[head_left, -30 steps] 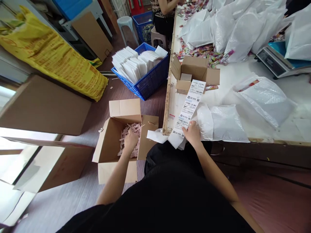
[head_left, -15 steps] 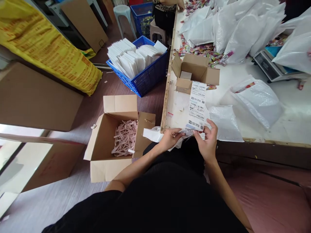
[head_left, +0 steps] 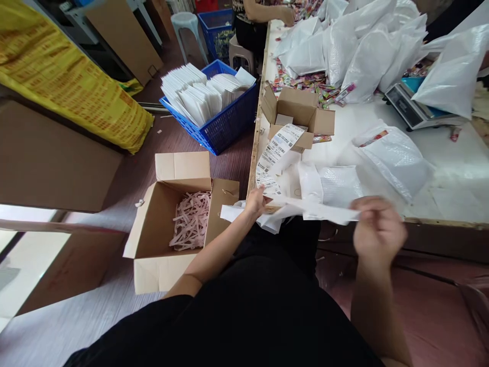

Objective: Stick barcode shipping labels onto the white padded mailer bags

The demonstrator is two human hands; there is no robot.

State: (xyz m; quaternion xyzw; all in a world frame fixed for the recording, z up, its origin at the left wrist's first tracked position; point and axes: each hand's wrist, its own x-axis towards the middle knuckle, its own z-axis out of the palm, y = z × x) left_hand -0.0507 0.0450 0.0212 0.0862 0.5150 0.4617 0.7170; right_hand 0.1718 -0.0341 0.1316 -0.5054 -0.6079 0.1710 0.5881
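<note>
Your right grip (head_left: 376,232) is blurred, so you cannot tell for sure how the fingers sit, but it appears pinched on the end of a white strip (head_left: 324,210) that stretches leftward from it to your left grip (head_left: 255,200). The left fingers are pressed down on the label roll (head_left: 275,153) at the near edge of the tabletop (head_left: 439,168). The strip's long axis runs side to side, along that edge, between your two hands. The labels run away from you toward the small carton (head_left: 301,109), crossing the strip near your left hand. The left hand is the nearer one to the labels; the right hangs off the tabletop edge, just past the white mailer (head_left: 340,186). The open box (head_left: 171,239) of pink shreds sits on the floor, left of your left arm.
</note>
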